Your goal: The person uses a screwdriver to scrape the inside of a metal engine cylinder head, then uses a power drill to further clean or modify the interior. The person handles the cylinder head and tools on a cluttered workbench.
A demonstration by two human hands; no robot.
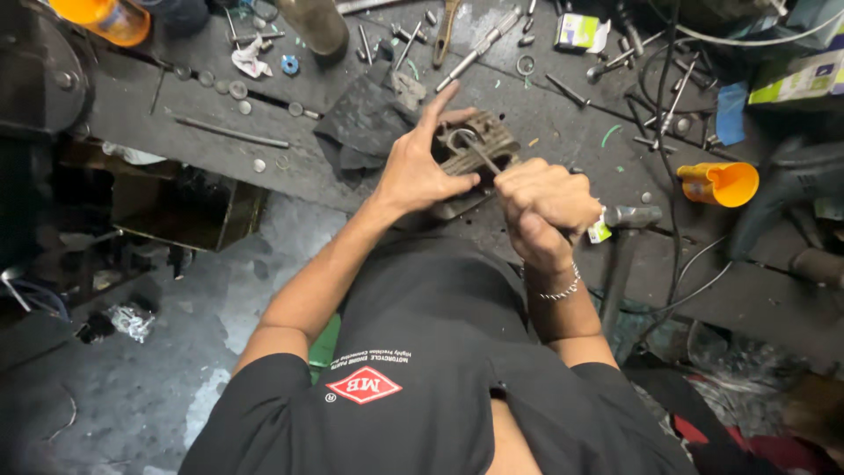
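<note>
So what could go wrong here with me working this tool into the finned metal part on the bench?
The left hand steadies the finned metal part right beside the tool tip; if the tool slips, it may jab those fingers. The part seems to rest loose on the bench, so it might shift under pressure. Loose bolts and bits lie all around it, and a sudden jerk of the right hand could knock them off the edge.

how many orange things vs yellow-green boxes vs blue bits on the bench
orange: 2, the orange bottle and the orange funnel
yellow-green boxes: 2, the small box and the large box
blue: 2, the blue ring and the blue rag
total: 6
</note>
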